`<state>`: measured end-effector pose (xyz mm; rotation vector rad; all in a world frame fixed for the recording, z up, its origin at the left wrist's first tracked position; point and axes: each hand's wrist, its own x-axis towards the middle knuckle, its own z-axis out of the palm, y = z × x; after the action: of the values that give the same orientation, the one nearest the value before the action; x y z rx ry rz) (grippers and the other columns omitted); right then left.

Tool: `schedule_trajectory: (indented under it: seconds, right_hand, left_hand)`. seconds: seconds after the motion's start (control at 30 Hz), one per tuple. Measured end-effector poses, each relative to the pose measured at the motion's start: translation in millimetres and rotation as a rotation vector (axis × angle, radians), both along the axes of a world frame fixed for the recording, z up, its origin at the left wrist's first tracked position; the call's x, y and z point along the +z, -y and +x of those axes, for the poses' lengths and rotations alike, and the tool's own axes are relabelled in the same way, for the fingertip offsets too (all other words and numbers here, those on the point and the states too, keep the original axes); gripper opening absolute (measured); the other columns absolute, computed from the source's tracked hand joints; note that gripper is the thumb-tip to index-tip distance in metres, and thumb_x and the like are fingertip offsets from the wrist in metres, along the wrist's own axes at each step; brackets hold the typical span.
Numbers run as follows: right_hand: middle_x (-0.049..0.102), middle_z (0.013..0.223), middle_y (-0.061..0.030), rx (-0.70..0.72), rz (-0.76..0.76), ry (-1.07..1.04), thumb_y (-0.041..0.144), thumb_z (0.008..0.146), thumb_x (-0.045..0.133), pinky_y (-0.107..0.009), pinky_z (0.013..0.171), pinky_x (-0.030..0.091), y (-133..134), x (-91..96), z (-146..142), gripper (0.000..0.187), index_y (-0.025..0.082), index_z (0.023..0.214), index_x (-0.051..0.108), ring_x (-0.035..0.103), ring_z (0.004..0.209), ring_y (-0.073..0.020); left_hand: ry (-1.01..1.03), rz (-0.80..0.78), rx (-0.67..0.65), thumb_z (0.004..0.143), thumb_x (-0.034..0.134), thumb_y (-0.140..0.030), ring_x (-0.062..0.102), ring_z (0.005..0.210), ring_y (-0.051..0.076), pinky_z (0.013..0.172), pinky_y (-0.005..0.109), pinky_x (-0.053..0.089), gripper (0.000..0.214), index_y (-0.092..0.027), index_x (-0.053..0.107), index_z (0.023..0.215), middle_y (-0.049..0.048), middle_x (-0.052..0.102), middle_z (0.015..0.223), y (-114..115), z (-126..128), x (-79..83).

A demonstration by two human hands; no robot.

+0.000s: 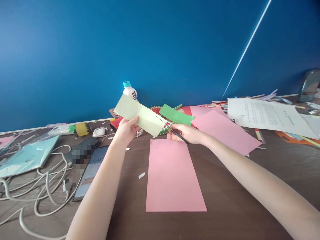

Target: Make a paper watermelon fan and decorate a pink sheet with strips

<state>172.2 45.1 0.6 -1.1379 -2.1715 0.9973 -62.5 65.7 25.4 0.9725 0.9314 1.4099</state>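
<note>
Raised above the table, a pale green paper strip (142, 115) is pinched in my left hand (127, 131) between thumb and fingers, tilted down to the right. My right hand (185, 132) grips a pair of scissors (176, 134) with dark handles. Their thin blade lies across the right end of the strip; whether it has cut in is too small to tell. Below my hands a pink sheet (173, 176) lies flat on the dark table (132, 206). Just behind the strip are a green paper piece (176, 115) and a white bottle (130, 91) with a blue cap, partly hidden.
Left of my arm lie a phone (91, 173), white cables (50, 180) and a light blue packet (30, 155). More pink paper (225, 131) and a printed white sheet (270, 115) are on the right. A blue wall (160, 50) rises behind. Small paper scraps (141, 175) dot the table.
</note>
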Motion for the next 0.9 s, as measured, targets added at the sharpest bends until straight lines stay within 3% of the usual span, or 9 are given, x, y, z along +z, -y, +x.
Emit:
schedule_trajectory:
  seconds: [0.37, 0.9]
  right_hand:
    - [0.047, 0.066, 0.0043, -0.06, 0.074, 0.068, 0.056, 0.071, 0.058, -0.023, 0.054, 0.03, 2, 3.7, -1, 0.036, 0.021, 0.077, 0.05, 0.038, 0.058, -0.0105]
    - [0.048, 0.064, 0.0026, -0.034, 0.027, -0.06, 0.064, 0.062, 0.059, -0.026, 0.058, 0.033, -4, -6.1, 0, 0.048, 0.018, 0.07, 0.052, 0.044, 0.061, -0.0119]
  left_hand:
    - [0.015, -0.013, -0.018, 0.076, 0.055, -0.008, 0.067, 0.084, 0.019, 0.079, 0.033, 0.055, 0.027, -0.011, 0.061, 0.103, 0.0103, 0.07, 0.094, 0, 1, -0.5]
    - [0.038, -0.007, -0.022, 0.076, 0.054, -0.007, 0.067, 0.078, 0.014, 0.068, 0.023, 0.056, 0.029, -0.013, 0.06, 0.104, 0.0084, 0.07, 0.093, -2, -1, -3.0]
